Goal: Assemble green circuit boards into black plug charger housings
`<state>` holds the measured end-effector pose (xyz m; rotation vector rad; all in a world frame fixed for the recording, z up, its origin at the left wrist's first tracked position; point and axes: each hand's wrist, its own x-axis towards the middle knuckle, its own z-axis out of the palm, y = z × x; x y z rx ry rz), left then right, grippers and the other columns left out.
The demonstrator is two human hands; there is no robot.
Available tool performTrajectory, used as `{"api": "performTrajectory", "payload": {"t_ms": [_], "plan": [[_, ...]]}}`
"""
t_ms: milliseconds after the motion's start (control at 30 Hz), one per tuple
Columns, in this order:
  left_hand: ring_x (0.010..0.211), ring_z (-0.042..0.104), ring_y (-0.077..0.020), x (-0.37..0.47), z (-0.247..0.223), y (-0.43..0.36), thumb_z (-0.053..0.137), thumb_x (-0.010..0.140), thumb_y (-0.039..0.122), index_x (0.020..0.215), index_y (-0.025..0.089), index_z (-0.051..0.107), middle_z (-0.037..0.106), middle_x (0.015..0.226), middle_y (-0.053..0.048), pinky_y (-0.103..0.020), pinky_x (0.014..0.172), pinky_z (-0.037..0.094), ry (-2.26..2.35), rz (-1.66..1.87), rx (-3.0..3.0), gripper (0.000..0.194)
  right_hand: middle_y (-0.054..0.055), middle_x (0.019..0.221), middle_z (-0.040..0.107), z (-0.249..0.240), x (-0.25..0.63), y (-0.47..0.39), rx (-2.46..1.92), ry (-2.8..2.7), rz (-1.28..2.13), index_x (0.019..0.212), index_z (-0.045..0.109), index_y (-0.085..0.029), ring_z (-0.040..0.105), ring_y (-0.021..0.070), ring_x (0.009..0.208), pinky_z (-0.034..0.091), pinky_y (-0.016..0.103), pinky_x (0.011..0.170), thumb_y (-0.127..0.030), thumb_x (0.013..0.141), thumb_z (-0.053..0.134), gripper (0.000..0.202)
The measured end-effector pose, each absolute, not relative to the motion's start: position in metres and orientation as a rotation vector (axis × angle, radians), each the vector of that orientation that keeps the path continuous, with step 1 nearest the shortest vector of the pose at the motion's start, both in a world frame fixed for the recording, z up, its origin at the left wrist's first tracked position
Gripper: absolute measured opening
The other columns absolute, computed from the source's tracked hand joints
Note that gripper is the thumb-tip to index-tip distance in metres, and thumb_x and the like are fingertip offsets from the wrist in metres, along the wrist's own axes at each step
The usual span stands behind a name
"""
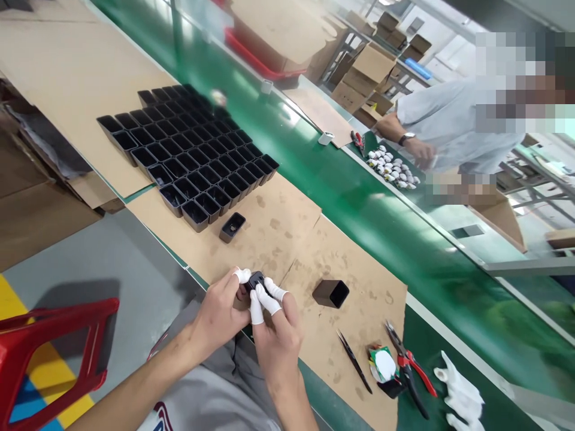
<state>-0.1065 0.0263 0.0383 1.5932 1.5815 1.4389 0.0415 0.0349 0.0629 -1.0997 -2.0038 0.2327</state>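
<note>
the one view comes from a camera worn on the person's head, above the near edge of the bench (pixel 287 206), facing forward and down past their own grey clothing (pixel 211 398). it looks from close by onto the left hand (pixel 222 311) and right hand (pixel 278 329), just near of the view's middle, with both forearms running in from the near side. the view is strongly canted, so bench and green belt (pixel 386 230) slant across it, left end high, right end low. it is wide, reaching a red stool (pixel 22 353) at near left, a co-worker (pixel 458 120) at far right across the belt, and cardboard boxes (pixel 366 66) farther off.
</note>
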Motion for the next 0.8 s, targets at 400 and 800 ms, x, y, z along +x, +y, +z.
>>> {"api": "performTrajectory", "payload": {"t_ms": [400, 800], "plan": [[0.065, 0.065, -0.0162, -0.108, 0.051, 0.02, 0.065, 0.077, 0.008, 0.093, 0.026, 0.053, 0.064, 0.079, 0.004, -0.026, 0.061, 0.054, 1.619, 1.412, 1.549, 0.027, 0.018, 0.126, 0.081, 0.071, 0.063, 0.031, -0.956, -2.253, 0.122, 0.156, 0.068, -0.021, 0.083, 0.0326, 0.116, 0.074, 0.045, 0.09, 0.0, 0.106, 0.068, 0.054], [0.071, 0.067, -0.0171, -0.116, 0.039, 0.018, 0.076, 0.085, 0.015, 0.122, 0.023, 0.067, 0.067, 0.088, 0.001, -0.03, 0.068, 0.06, 1.427, 1.512, 1.565, 0.039, 0.017, 0.136, 0.079, 0.054, 0.059, 0.024, -1.02, -2.074, 0.159, 0.168, 0.062, -0.031, 0.084, 0.0321, 0.124, 0.076, 0.044, 0.099, -0.001, 0.106, 0.073, 0.07]]}}
